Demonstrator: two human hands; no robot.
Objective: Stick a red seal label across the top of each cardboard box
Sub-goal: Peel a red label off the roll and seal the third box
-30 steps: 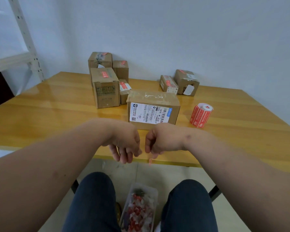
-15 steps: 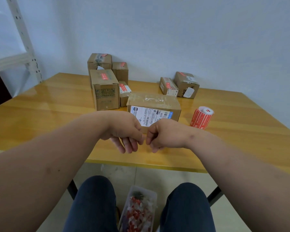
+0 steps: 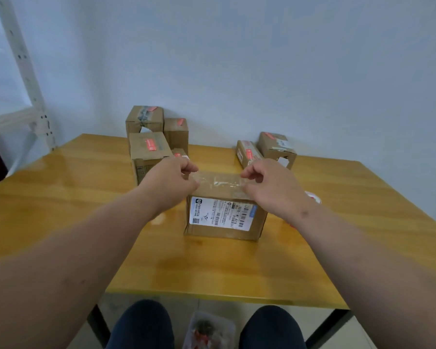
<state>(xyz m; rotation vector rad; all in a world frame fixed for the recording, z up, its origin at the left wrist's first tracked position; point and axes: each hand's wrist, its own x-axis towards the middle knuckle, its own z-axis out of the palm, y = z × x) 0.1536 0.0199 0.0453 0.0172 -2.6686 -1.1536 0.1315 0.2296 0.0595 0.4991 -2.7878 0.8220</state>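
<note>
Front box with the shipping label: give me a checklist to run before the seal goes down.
1. Front box upright on the table: ok.
2. Its top bare of any red seal: ok.
3. Left hand and right hand at opposite ends of the top: ok.
4. Red seal held between the hands: cannot tell, none visible.
5. Label roll within reach by the right wrist: ok.
6. Back boxes already sealed red: ok.

A glossy yellow wooden surface (image 3: pixel 61 197) is carrying several cardboard boxes. One box with a white shipping label (image 3: pixel 224 217) is sitting near the middle, a cluster of four boxes (image 3: pixel 149 147) is standing behind it to the left, and two more boxes (image 3: pixel 267 149) are lying at the back right. A red label roll (image 3: pixel 314 197) is resting just right of the middle box, mostly hidden.
</note>
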